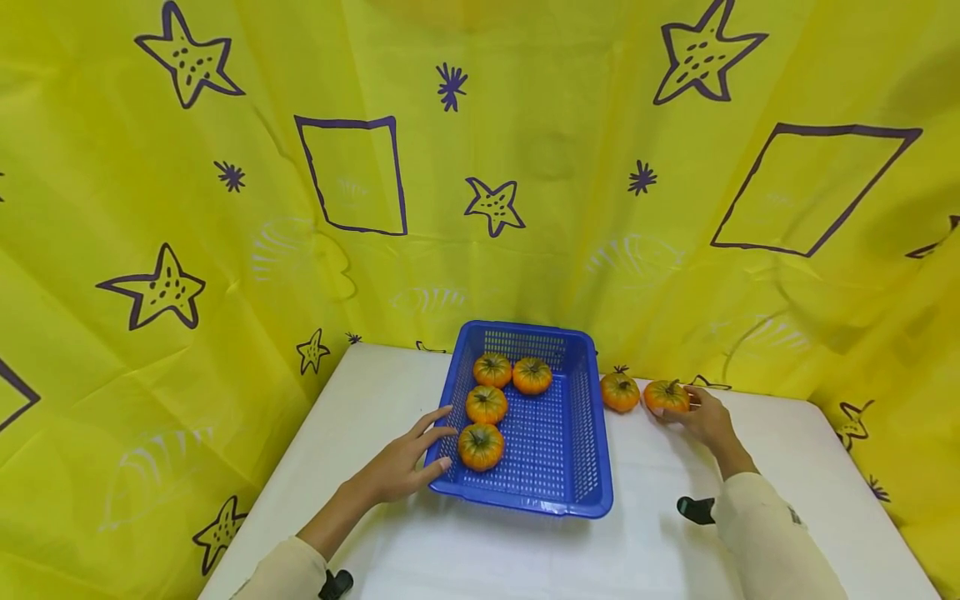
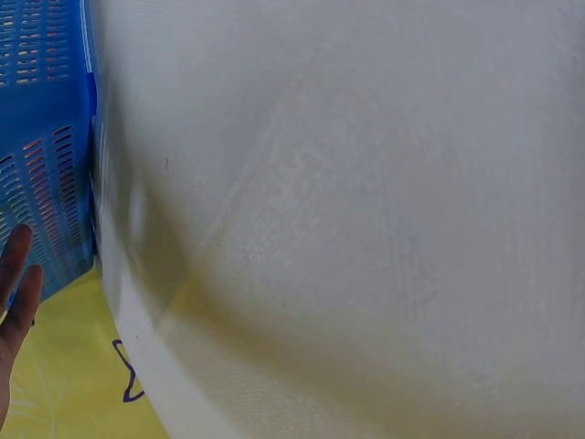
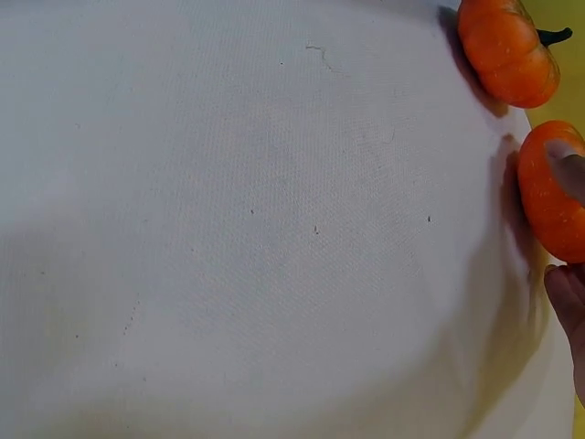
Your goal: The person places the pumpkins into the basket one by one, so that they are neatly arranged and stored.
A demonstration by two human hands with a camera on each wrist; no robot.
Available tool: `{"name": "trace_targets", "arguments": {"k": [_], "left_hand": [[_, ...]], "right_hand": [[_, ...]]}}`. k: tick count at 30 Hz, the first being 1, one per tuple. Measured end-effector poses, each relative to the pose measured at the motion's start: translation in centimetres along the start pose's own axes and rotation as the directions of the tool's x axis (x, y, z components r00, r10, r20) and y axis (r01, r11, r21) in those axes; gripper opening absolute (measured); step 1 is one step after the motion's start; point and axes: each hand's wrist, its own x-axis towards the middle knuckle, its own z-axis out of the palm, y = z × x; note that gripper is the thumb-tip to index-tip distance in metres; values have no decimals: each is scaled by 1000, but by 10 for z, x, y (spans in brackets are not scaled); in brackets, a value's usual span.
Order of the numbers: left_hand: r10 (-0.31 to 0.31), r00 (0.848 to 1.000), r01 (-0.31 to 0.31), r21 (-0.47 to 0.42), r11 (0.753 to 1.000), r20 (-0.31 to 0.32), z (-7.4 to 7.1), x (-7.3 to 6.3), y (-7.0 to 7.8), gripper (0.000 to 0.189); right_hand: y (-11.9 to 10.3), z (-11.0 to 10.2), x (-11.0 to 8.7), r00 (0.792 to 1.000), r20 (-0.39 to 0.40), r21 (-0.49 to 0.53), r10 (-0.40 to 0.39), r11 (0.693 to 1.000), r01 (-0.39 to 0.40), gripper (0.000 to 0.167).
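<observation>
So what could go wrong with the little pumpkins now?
The right hand grips a round pumpkin, which might slip and roll. The neighbouring pumpkin sits close beside it, so it could get bumped. The left hand is at the left edge of the blue basket; a push there might slide it and set the four pumpkins inside rolling.

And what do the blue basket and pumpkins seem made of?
The basket looks like smooth, glossy moulded plastic, given its regular perforations and shiny rim. The pumpkins look smooth, satiny and ribbed: possibly plastic or foam, though maybe real.
</observation>
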Motion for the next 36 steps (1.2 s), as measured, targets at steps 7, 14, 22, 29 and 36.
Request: {"name": "trace_targets", "arguments": {"k": [7,14,22,29,36], "left_hand": [[-9,1000,9,-1,1000,-4,0,1,2,48],[-14,1000,14,2,1000,-6,-1,1,3,49],[-9,1000,9,-11,1000,-2,0,0,2,50],[-19,1000,19,3,1000,-6,0,0,3,49],[-22,1000,22,-4,1000,-9,-1,-1,4,47]], "right_hand": [[6,-3,-2,999,36,45,1,999,-2,90],[3,-10,-8,996,66,85,-55,995,49,86],[-3,-17,-15,990,72,96,-124,988,117,80],[-7,-23,-19,984,74,137,-165,979,153,82],[-19,-32,-25,975,55,170,-217,964,205,79]]}}
